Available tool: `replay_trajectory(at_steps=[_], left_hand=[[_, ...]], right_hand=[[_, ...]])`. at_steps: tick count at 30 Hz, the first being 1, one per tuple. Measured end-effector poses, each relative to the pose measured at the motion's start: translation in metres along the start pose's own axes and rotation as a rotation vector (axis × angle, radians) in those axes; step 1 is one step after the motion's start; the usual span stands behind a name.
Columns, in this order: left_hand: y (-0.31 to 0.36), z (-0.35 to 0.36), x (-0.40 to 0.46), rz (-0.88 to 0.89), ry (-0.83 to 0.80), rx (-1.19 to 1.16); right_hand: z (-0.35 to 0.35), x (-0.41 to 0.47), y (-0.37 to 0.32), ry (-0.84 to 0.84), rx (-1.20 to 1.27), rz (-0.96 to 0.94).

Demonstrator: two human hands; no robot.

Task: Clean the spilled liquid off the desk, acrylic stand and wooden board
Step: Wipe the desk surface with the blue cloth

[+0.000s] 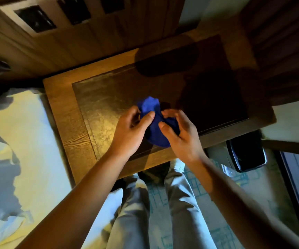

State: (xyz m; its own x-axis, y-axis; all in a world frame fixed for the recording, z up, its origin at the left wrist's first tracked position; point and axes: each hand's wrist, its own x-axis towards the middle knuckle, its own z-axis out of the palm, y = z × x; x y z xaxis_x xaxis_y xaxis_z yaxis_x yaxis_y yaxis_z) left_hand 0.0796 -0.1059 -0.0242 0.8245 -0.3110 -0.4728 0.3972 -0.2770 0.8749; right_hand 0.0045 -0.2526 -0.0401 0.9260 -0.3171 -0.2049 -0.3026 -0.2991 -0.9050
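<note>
Now, desk (76, 112): wooden, dark inlay, under both hands.
Left hand (130, 132): thumb and fingers pinch the cloth's left side.
Blue cloth (154, 130): soft, light, bunched; gather by its folds.
Right hand (181, 135): fingers curled round the cloth's right side.

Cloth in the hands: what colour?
Solid deep blue cloth, no pattern; head view.

The desk (69, 112) has a grained wooden border around a dark, leathery, faintly glossy inset. The blue cloth (153, 123) at six o'clock of the inset looks soft and matt.
</note>
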Motion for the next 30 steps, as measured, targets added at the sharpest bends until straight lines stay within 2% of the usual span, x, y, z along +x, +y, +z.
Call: replay_trajectory(at_steps=[5,10,13,15,18,24,30], left_hand=[[0.030,0.038,-0.005,0.095,-0.189,0.052],[0.057,0.080,-0.006,0.124,-0.391,0.069],[0.068,0.101,-0.008,0.128,-0.457,0.074],[0.074,0.115,-0.013,0.129,-0.498,0.092],[0.079,0.141,-0.020,0.167,-0.515,0.212],[0.086,0.213,-0.023,0.338,-0.469,0.509],[0.077,0.281,-0.022,0.225,-0.609,0.471]], right_hand=[[-0.052,-0.011,0.004,-0.015,0.124,0.181],[-0.101,-0.016,0.015,-0.050,0.163,0.228],[-0.126,-0.027,0.016,-0.058,0.131,0.221],[-0.142,-0.038,0.018,-0.034,0.194,0.222],[-0.161,-0.060,0.028,0.067,0.285,0.253],[-0.204,-0.094,0.056,0.392,0.430,0.346],[-0.250,-0.131,0.081,0.510,0.725,0.359]])
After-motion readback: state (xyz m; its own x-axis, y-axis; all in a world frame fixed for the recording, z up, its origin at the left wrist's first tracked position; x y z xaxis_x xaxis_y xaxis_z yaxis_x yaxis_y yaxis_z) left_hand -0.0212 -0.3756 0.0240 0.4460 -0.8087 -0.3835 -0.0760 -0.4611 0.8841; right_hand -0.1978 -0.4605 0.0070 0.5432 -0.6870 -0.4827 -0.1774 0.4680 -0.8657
